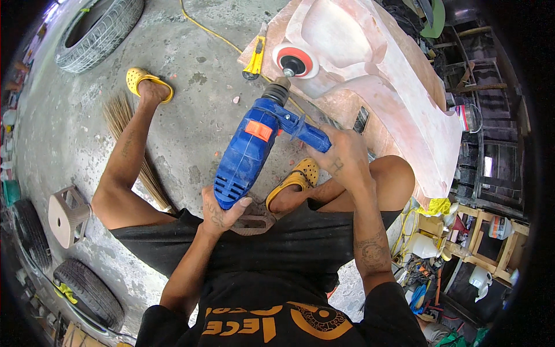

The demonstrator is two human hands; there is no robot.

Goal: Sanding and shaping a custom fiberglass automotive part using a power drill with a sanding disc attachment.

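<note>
At the far left edge, low down, a tyre (26,231) stands half cut off, and another tyre (87,292) lies at the lower left. Beside them sits a small stool (68,215). A third tyre (98,32) lies in the upper left corner. Just right of it, a yellow clog (147,81) is on the person's left foot, with a broom (130,144) of pale bristles lying on the concrete along that leg.

At the centre, the left hand (222,211) is wrapped around the rear grip of a blue drill (248,150), fingers closed on it, thumb showing at the right. The drill runs from lower centre up toward the upper middle, tilted right. Its chuck carries a sanding pad (295,61), red with a white rim, which lies against the pink body panel (376,75). A yellow knife (254,58) lies on the panel's edge just left of the pad, and a yellow cable (202,26) trails off to the top.

Right of centre, the right hand (344,156) is clenched around the drill's blue side handle. Below it the other clog (295,179) shows. At the lower right stands a wooden rack (483,231) with bottles and clutter.
</note>
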